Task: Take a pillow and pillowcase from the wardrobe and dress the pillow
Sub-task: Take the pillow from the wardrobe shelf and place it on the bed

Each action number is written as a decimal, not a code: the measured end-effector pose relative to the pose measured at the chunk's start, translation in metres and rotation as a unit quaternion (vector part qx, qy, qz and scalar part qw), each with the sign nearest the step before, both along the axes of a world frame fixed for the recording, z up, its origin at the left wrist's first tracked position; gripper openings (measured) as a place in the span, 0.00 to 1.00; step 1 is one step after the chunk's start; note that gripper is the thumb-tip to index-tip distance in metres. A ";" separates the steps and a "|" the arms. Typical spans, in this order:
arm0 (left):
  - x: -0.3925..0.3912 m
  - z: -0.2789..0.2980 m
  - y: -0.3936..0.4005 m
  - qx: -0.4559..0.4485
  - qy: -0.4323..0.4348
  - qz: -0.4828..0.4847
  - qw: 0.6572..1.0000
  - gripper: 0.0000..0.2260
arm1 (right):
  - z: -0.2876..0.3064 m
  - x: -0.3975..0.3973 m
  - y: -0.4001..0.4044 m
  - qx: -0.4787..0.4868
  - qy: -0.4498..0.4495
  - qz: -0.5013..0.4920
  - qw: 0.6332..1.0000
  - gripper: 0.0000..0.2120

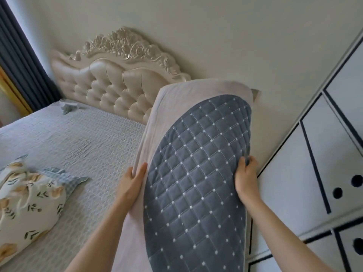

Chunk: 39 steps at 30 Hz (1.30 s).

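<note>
A floral cushion [29, 201] lies on the bed [78, 138] — tufted headboard [117, 89] behind.

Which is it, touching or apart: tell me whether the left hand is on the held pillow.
Touching. The head view shows the left hand gripping the pillow along its pale left edge, thumb pressed on the fabric, no gap.

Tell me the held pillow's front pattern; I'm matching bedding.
Grey-blue diamond quilting with white dots on the pillow, head view.

Single head-worn view, close above the hands [188, 183], tilted, facing bed [78, 138] and headboard [117, 83].
</note>
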<state>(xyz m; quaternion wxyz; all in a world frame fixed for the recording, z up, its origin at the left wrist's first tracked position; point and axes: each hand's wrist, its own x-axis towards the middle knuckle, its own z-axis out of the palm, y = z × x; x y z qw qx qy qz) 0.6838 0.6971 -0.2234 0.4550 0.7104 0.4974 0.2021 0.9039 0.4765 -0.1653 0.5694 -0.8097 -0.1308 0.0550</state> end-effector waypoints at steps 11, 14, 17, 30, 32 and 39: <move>0.074 -0.024 0.084 0.046 0.075 0.022 0.996 0.29 | -0.065 0.025 0.071 -0.187 -0.056 0.144 0.970 0.38; 0.107 -0.018 0.107 0.081 0.089 0.022 0.992 0.28 | -0.073 0.057 0.098 -0.163 -0.024 0.124 0.979 0.39; 0.145 -0.011 0.134 0.115 0.090 0.022 0.989 0.25 | -0.090 0.089 0.129 -0.108 0.040 0.100 0.988 0.38; 0.224 -0.046 0.232 0.142 0.242 -0.083 0.956 0.39 | -0.182 0.137 0.222 -0.038 0.456 -0.062 0.887 0.42; 0.228 -0.054 0.246 0.167 0.287 -0.095 0.938 0.40 | -0.191 0.131 0.231 -0.038 0.499 -0.075 0.862 0.43; 0.234 -0.124 0.294 0.126 0.351 -0.188 0.909 0.29 | -0.245 0.109 0.258 -0.104 0.546 -0.133 0.821 0.33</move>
